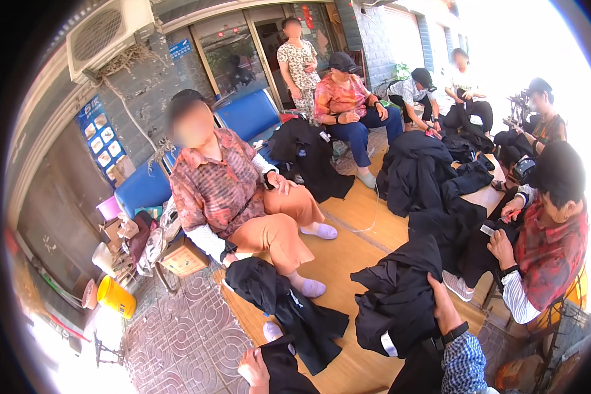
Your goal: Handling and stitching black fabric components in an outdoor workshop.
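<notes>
My right hand (445,307) has its fingers closed round a bunched black garment (395,295), which hangs over the wooden boards and shows a white label near its lower edge. A blue checked sleeve and a black wristband are on that arm. At the lower edge, my left hand (253,370) pinches the edge of black cloth (284,373) lying toward my lap. Whether this cloth is part of the garment at my right hand, I cannot tell. Beyond my left hand, another black garment (289,308) trails from a seated person's hand onto the boards.
Wooden boards (368,226) cover the ground, with a black garment pile (420,171) on them. At right, a person in red (551,262) works on black cloth with a red-handled tool. Several other people sit or stand farther off. A yellow bucket (116,299) stands at left.
</notes>
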A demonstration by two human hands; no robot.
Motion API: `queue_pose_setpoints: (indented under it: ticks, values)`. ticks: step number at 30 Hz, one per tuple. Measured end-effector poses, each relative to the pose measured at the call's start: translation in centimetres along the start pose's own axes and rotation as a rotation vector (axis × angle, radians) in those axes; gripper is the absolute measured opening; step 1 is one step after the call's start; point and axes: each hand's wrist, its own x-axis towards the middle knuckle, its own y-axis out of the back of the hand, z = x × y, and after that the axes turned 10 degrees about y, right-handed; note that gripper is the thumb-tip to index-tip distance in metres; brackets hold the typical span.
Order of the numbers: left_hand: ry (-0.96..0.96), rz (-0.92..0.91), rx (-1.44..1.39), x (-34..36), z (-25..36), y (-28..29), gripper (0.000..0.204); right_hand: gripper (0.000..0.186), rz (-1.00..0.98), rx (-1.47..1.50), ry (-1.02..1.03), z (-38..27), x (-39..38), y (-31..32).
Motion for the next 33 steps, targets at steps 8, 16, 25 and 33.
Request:
queue_pose_setpoints:
  ticks: [8, 16, 25, 33]
  values:
    - [0.021, -0.001, -0.001, 0.7, -0.6, 0.6, 0.01, 0.054, 0.003, 0.017, 0.02, 1.0, 0.0, -0.1]
    - [-0.019, -0.01, 0.032, 0.2, -0.9, 0.1, 0.018, 0.051, 0.036, -0.065, -0.045, 0.9, 0.5, -0.6]
    - [-0.036, 0.004, 0.083, 0.3, 0.1, 0.0, 0.019, 0.047, 0.034, 0.021, -0.006, 0.7, 0.1, -0.3]
    - [-0.029, -0.017, 0.091, 0.6, -0.1, 0.1, 0.021, 0.047, 0.087, -0.008, -0.003, 0.7, -0.3, -0.7]
